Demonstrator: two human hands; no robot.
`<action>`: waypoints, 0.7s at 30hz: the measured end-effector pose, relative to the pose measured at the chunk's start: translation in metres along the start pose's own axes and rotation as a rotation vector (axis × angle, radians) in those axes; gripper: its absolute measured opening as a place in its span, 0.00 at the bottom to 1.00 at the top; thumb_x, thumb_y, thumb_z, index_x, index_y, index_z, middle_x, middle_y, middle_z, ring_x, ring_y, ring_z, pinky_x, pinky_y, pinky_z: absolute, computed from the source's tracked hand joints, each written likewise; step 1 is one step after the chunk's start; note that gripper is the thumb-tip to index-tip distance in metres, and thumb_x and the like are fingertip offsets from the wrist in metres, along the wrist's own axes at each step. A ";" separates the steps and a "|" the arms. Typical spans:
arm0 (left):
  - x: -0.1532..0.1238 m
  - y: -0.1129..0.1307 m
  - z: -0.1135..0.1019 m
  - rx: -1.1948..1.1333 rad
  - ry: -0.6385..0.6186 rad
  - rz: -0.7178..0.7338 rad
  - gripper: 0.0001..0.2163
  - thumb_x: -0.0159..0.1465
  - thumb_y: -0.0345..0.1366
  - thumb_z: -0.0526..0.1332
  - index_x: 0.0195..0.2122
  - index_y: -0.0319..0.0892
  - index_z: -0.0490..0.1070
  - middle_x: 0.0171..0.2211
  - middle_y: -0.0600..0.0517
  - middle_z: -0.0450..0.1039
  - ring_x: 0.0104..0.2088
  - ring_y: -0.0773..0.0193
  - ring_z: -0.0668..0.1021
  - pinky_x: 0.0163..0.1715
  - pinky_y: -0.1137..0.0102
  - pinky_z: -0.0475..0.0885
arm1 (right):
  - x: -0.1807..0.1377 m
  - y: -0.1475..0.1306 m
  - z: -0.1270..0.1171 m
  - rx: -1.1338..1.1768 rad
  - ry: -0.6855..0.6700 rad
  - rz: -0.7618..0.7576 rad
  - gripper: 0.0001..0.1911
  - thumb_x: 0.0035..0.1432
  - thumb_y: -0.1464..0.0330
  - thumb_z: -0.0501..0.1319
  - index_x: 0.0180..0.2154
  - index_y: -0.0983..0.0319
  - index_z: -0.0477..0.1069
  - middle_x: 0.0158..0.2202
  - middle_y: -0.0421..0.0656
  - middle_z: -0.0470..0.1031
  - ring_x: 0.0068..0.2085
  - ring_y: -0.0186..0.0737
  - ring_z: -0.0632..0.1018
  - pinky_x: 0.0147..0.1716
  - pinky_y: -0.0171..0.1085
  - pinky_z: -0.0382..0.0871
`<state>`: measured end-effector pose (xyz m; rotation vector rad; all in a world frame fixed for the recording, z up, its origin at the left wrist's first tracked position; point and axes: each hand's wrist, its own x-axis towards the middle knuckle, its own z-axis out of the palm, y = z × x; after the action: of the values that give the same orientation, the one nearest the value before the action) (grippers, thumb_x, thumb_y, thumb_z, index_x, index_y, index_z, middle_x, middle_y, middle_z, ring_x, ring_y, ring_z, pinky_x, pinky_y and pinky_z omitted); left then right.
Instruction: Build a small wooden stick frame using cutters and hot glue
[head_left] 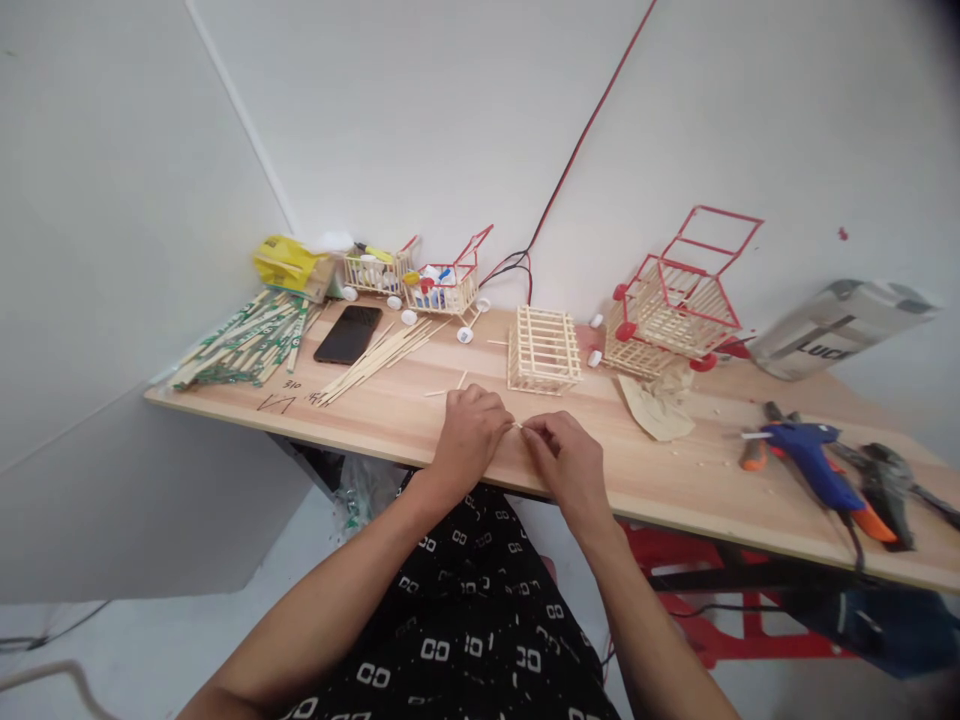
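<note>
The table [405, 420] spreads before me, its near edge running just under my wrists at six o'clock; my widest room to move is the wood toward nine, and a shorter stretch toward three.

At two o'clock a red-trimmed cart [686, 300] stands on a second slatted basket [637, 352]. Past it leans a white canister [821, 330], contents hidden from me. At ten lies a green-printed wrapper [247, 335] full of sticks, and at three the blue glue gun [810, 465]. Just past twelve sits a slatted stick crate [544, 350], nearest my fingers. At eleven a small cart [442, 290] holds white, blue, yellow and red bits; the cart to its left [373, 270] carries white pieces under a yellow-and-black item.

My left hand [472, 430] and right hand [566, 460] meet near the edge, forearms angled inward, fingers curled, thumbs close. Between their fingertips both pinch a short stick [517, 426], just above the wood.
</note>
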<state>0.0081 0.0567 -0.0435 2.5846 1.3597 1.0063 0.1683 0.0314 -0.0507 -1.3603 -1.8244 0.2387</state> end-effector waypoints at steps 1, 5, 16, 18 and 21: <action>0.002 0.001 -0.001 0.002 0.003 0.007 0.08 0.66 0.35 0.58 0.32 0.44 0.75 0.33 0.52 0.74 0.40 0.60 0.68 0.41 0.62 0.56 | 0.001 0.000 -0.001 -0.003 0.013 -0.003 0.06 0.59 0.69 0.57 0.31 0.60 0.71 0.31 0.42 0.72 0.33 0.39 0.72 0.33 0.37 0.64; 0.014 0.004 -0.006 0.012 0.033 0.038 0.08 0.66 0.35 0.57 0.32 0.43 0.75 0.34 0.52 0.74 0.40 0.60 0.68 0.41 0.62 0.57 | 0.012 0.001 -0.009 -0.015 0.061 -0.055 0.06 0.59 0.69 0.57 0.31 0.60 0.71 0.30 0.41 0.72 0.32 0.39 0.72 0.34 0.37 0.64; 0.085 -0.005 -0.028 0.109 0.194 0.221 0.08 0.66 0.35 0.57 0.33 0.42 0.75 0.33 0.51 0.74 0.41 0.58 0.69 0.40 0.61 0.57 | 0.081 0.002 -0.034 -0.103 0.183 -0.227 0.03 0.58 0.72 0.60 0.32 0.62 0.70 0.30 0.41 0.71 0.33 0.38 0.71 0.36 0.37 0.63; 0.094 -0.010 -0.029 0.097 0.218 0.226 0.08 0.66 0.35 0.57 0.33 0.43 0.75 0.33 0.52 0.74 0.41 0.58 0.69 0.40 0.61 0.57 | 0.091 0.003 -0.034 -0.103 0.188 -0.240 0.03 0.58 0.72 0.60 0.32 0.62 0.71 0.31 0.41 0.71 0.35 0.39 0.72 0.36 0.37 0.64; 0.102 -0.016 -0.031 0.088 0.232 0.222 0.08 0.66 0.35 0.57 0.33 0.42 0.75 0.33 0.52 0.74 0.40 0.59 0.69 0.39 0.62 0.57 | 0.104 0.002 -0.033 -0.108 0.185 -0.257 0.03 0.59 0.72 0.59 0.31 0.62 0.70 0.31 0.42 0.71 0.36 0.40 0.72 0.38 0.37 0.64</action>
<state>0.0199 0.1360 0.0285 2.8061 1.2033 1.3461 0.1858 0.1118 0.0207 -1.1622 -1.8521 -0.1183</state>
